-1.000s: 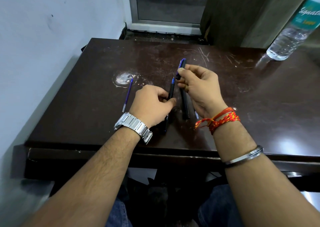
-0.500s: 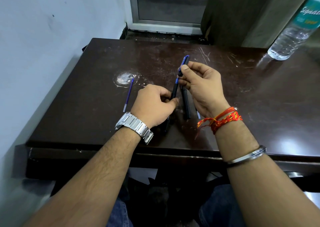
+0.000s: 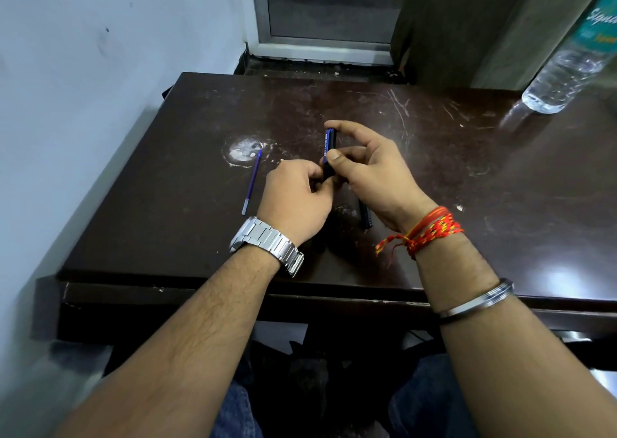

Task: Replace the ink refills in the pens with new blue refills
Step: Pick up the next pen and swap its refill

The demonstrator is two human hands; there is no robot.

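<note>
I see the pen, black with a blue clip, held upright above the middle of the dark surface. My right hand pinches its upper part, thumb on the clip side, other fingers curled behind. My left hand closes on the pen's lower end, fingertips tucked under the right thumb. Another black pen lies on the surface under the right wrist, mostly hidden. A loose blue refill lies flat to the left, apart from both hands, its far tip beside a pale round stain. A water bottle stands at the far right corner.
</note>
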